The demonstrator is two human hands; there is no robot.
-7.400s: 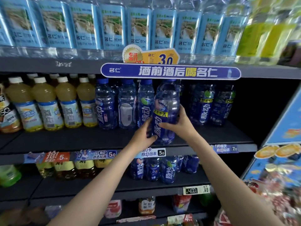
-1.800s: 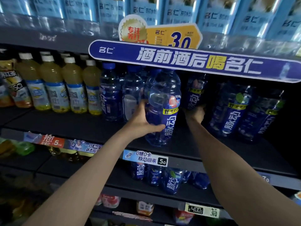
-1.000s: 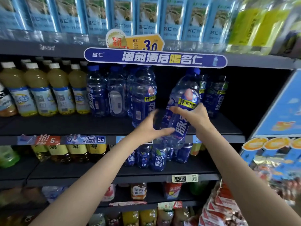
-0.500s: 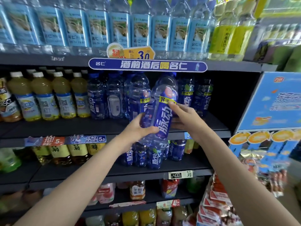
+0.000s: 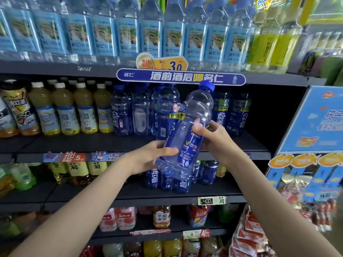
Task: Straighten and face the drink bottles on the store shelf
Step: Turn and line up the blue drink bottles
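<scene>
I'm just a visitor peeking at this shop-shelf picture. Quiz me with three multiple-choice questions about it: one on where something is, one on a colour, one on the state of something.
1. Where is the blue bottle that the person handles?
A. Standing on the top shelf
B. Held in the air in front of the middle shelf
C. Lying on the floor

2. What colour is that bottle's cap?
A. White
B. Blue
C. Red

3. How does the bottle sit right now?
A. Tilted, cap leaning to the right
B. Perfectly upright
C. Upside down

Answers:
1 B: the left hand grips its lower part and the right hand its middle, with its base off the shelf.
2 B: the cap is blue, unlike the white caps of the yellow drink bottles at the left.
3 A: its cap is up and to the right of its base.
</scene>
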